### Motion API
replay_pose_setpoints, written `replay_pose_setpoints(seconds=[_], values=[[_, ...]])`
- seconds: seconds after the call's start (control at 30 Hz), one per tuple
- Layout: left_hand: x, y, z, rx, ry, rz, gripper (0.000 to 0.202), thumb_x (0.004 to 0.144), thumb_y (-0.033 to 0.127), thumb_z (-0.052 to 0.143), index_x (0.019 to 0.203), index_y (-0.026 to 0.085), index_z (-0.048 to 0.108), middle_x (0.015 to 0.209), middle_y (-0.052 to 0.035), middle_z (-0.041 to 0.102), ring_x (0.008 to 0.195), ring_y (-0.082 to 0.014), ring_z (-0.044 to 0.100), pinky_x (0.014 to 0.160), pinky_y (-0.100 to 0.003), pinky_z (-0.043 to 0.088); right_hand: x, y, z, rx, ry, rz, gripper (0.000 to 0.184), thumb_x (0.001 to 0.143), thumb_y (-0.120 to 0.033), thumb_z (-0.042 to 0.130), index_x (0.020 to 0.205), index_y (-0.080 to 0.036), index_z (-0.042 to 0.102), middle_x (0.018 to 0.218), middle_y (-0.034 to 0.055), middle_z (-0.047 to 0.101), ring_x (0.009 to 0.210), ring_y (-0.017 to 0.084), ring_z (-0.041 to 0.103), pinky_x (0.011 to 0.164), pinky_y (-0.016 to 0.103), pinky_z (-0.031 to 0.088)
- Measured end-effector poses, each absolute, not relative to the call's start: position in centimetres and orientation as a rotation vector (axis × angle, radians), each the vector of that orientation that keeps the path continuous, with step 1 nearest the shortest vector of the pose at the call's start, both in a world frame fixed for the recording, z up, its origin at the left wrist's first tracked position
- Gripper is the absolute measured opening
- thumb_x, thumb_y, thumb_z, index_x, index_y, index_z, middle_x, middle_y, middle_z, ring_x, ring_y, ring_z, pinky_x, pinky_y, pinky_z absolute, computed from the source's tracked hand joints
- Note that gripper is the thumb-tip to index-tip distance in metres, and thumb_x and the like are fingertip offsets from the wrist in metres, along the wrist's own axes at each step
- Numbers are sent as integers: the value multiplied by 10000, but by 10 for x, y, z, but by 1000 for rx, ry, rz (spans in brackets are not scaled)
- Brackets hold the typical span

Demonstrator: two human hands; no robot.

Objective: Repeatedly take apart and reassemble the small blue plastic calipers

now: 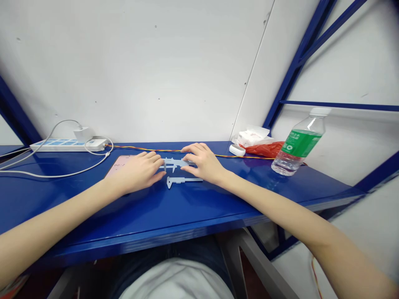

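one loose caliper (181, 180); left hand (139, 171), right hand (205, 164) curved at other calipers (177, 162), grip unclear.

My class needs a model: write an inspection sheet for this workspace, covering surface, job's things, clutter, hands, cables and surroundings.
Surface: glossy blue table.
Job's things: front caliper on the table; rear caliper between the hands, partly hidden.
Clutter: phone beside the left hand; bottle, red bag, tissues.
Hands: left and right hand at the rear caliper; grip unclear.
Cables: white cable near power strip; red-yellow wire along the back.
Surroundings: white wall, blue frame.
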State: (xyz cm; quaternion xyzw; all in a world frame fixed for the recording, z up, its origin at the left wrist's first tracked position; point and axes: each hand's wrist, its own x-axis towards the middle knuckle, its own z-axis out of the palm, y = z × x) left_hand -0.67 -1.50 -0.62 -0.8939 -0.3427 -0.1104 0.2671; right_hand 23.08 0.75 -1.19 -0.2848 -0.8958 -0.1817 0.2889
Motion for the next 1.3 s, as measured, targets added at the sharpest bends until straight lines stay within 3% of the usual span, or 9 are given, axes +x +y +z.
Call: replay_pose_setpoints(seconds=[0.13,0.3,0.57,0.87,1.0,1.17,1.3], values=[[2,-23,-6,-2461,-931,-300,282,921,352,406,902,168,619,829,-65,637,791,-199,591,753,-328,459,229,6,-12,-662,-2414,-519,131,842,-312,619,839,-184,646,1100,92,642,1039,221,548,904,404,383],[6,-27,0,-2445,-1073,-434,233,896,301,404,943,172,592,932,-76,659,928,-229,588,798,-354,469,226,2,-11,-608,-2422,-565,102,850,-275,592,839,-190,648,1105,95,642,1034,228,546,897,411,380],[17,-36,1,-2546,-1299,-542,33,753,199,443,765,211,472,787,-33,618,802,-199,587,680,-317,469,221,-4,-11,-517,-2441,-646,147,876,-274,530,866,-211,663,1084,87,643,1026,233,536,889,420,377],[14,-31,-1,-2573,-1328,-544,220,669,88,395,821,207,501,852,-41,641,841,-199,601,693,-309,482,220,-4,-12,-536,-2432,-648,157,876,-304,543,863,-206,664,1074,85,647,1013,229,539,874,405,375],[3,-24,-1,-2490,-1307,-569,269,750,160,423,991,187,539,940,-60,665,914,-219,602,766,-336,488,226,3,-13,-594,-2405,-613,159,863,-328,587,846,-184,652,1053,86,649,992,213,552,866,378,371],[-5,-18,-2,-2423,-1262,-464,171,851,242,397,818,195,558,886,-60,656,885,-225,586,763,-346,473,233,10,-13,-723,-2356,-531,158,844,-355,623,823,-199,638,1046,67,645,979,199,554,875,363,370],[0,-23,-5,-2566,-1101,-344,170,860,224,396,860,189,563,869,-55,625,847,-203,582,772,-324,463,230,8,-14,-686,-2394,-472,169,828,-349,647,821,-179,646,1037,72,652,976,198,557,874,364,373]])
